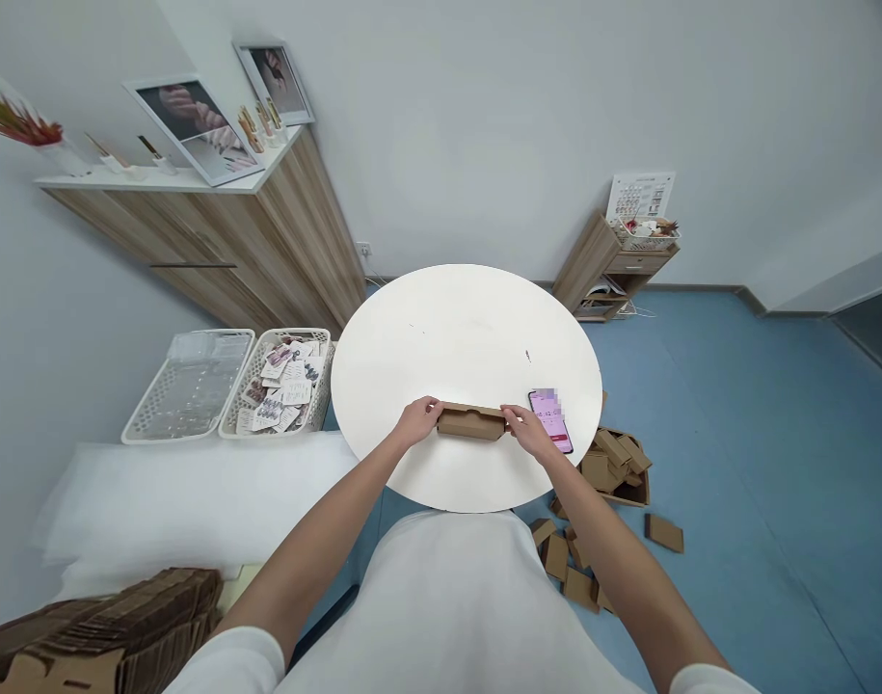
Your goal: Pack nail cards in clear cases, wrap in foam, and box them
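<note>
A small brown cardboard box (472, 422) is held over the near half of the round white table (455, 318), its long side running left to right. My left hand (418, 420) grips the box's left end, fingers closed on it. At the opposite end, my right hand (527, 430) pinches the right side. A notched edge shows along the box; whether anything lies inside cannot be made out. Just right of my right hand, a phone (551, 421) with a pink screen rests on the table.
Left of the table stand a white basket of printed cards (277, 386) and a basket of clear packets (191, 386). Flat cardboard stacks (122, 627) lie lower left. On the floor at right, small boxes fill a carton (632, 493) and lie scattered (577, 586).
</note>
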The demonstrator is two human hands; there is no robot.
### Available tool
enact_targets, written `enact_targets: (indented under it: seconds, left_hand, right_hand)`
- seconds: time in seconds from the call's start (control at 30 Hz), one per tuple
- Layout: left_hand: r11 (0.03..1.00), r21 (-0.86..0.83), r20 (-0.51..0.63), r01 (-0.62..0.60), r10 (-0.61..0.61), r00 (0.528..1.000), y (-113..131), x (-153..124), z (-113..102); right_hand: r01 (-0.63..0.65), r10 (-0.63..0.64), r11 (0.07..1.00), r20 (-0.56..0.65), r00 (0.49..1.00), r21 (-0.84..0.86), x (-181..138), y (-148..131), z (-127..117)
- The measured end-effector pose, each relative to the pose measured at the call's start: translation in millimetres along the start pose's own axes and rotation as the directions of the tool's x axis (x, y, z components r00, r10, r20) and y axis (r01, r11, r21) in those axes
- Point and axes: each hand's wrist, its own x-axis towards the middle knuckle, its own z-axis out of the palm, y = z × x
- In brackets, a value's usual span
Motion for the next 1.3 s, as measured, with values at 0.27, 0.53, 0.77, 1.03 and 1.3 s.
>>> enact_targets:
  seconds: [0.27, 0.53, 0.77, 1.03, 1.3]
  left_hand:
    - [0.999, 0.014, 0.037, 0.030, -0.030, 0.999, -10, 7, 2]
    - [0.999, 0.046, 0.063, -0.009, 0.006, 0.998, -9, 7, 3]
    - [0.999, 0.030, 0.086, -0.014, 0.011, 0.996, -11, 6, 2]
    - [0.999, 0.036, 0.022, 0.012, -0.013, 1.000, -14, 6, 11]
    - [0.995, -0.088, -0.033, -0.047, 0.044, 0.998, -22, -13, 29]
  right_hand:
    - [-0.002, 0.006, 0.998, -0.062, 0.998, 0.063, -1, 5, 6]
    - [-0.003, 0.011, 0.996, -0.093, 0.996, 0.084, -1, 12, 11]
    - [-0.042, 0.047, 0.995, -0.055, 0.997, 0.096, -3, 12, 13]
    - [-0.055, 0.055, 0.998, -0.119, 0.991, 0.000, -4, 13, 18]
    - [0.018, -0.008, 0.998, -0.163, 0.987, 0.059, -23, 22, 23]
